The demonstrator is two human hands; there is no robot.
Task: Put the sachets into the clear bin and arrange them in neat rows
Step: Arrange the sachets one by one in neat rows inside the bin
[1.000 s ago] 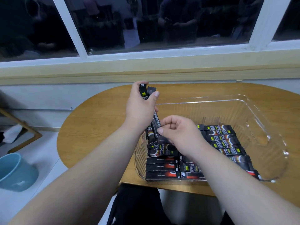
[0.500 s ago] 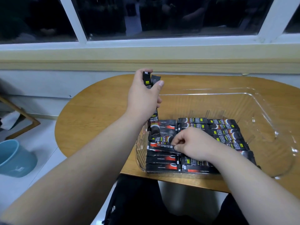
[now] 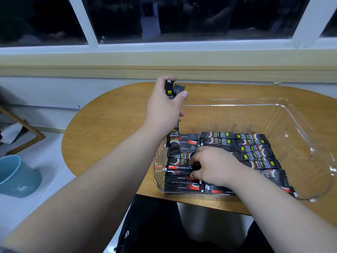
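A clear plastic bin (image 3: 299,123) stands on the wooden table (image 3: 113,128). Several black coffee sachets (image 3: 253,148) lie flat in rows across its left and middle floor. My left hand (image 3: 164,110) hovers above the bin's left wall and grips a small upright bundle of sachets (image 3: 173,141), their tops sticking out above my thumb. My right hand (image 3: 211,165) is down inside the bin, fingers curled, pinching the end of one sachet (image 3: 177,168) lying in the left row. The sachets under that hand are hidden.
The bin's right part holds no sachets. A blue bucket (image 3: 17,177) stands on the floor at the left, beside a wooden frame (image 3: 27,130). A window sill and dark window run behind the table. My dark-clothed legs are below the table's near edge.
My right hand went from the bundle in my left hand down into the bin with one sachet and has laid it in the left row. The left hand stayed roughly in place.
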